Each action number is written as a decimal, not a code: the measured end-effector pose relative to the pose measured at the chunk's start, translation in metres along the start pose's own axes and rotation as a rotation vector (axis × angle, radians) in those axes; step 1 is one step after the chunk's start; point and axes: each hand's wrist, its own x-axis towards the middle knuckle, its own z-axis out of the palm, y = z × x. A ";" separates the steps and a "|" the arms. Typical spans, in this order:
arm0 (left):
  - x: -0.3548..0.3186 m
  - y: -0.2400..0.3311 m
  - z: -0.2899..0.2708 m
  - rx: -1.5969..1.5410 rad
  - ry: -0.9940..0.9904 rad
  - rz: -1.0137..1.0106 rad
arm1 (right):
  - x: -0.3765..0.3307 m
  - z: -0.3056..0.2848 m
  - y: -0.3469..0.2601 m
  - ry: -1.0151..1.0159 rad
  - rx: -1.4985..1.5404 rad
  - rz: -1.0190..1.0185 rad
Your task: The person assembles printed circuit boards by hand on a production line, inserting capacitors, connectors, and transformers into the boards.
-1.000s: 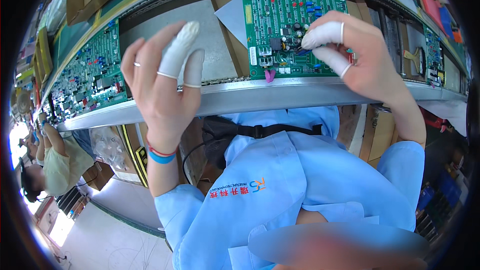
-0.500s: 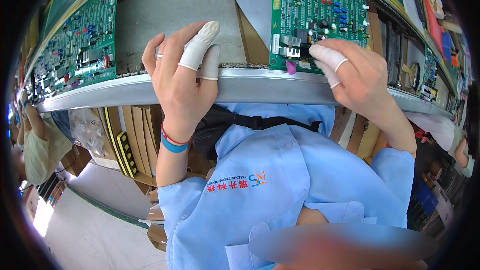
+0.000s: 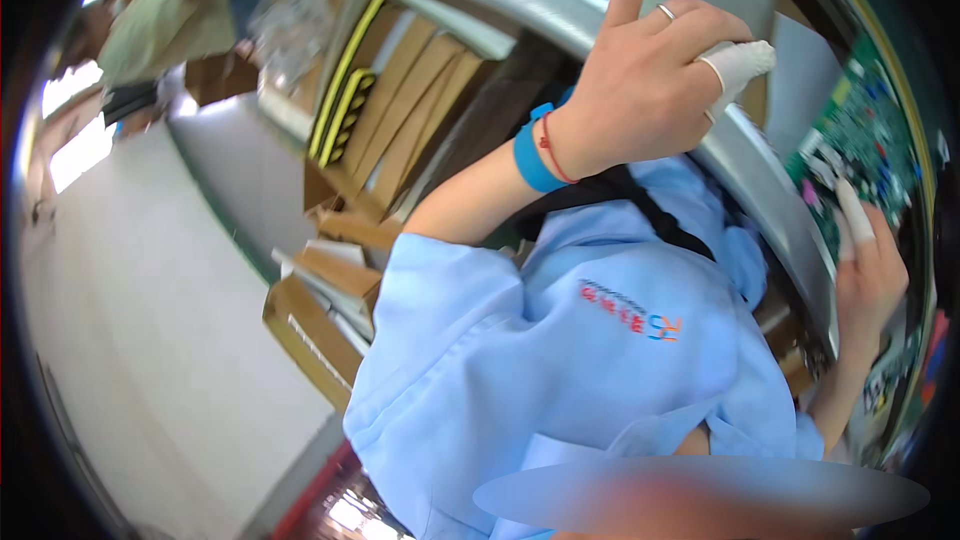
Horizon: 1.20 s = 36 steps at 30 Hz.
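My left hand (image 3: 665, 75) hovers over the silver rail, its little finger raised and bent, white finger cots on two fingers. It appears to hold nothing. A ring, a red cord and a blue wristband (image 3: 535, 155) are on that hand and wrist. Towards the right, my right hand (image 3: 870, 265) reaches over the rail to a green circuit board (image 3: 860, 105). Its cot-covered fingers stretch out, one tip against or just beside the pale and dark components at the board's near edge. Blur hides the exact contact. A small purple piece (image 3: 809, 191) shows at that edge.
The silver rail (image 3: 780, 175) curves between my body and the boards. Below it stand cardboard pieces (image 3: 405, 105) and a yellow-black striped strip (image 3: 347, 115). An open carton (image 3: 315, 335) sits near my left elbow. Another person (image 3: 165, 25) is at the far upper left.
The whole view has swung left and tilted, so the board and both hands appear farther right. My left hand's fingers are more bent. My right hand stays at the board's near edge.
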 end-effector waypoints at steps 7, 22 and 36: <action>-0.088 -0.097 -0.142 0.927 -0.049 -0.352 | -0.024 -0.016 0.022 0.040 0.324 0.475; -0.241 -0.191 -0.234 1.195 -0.706 -0.717 | -0.029 -0.018 0.022 0.354 0.310 0.370; -0.244 -0.212 -0.244 1.083 -0.898 -0.723 | -0.050 -0.040 0.095 0.497 0.068 0.558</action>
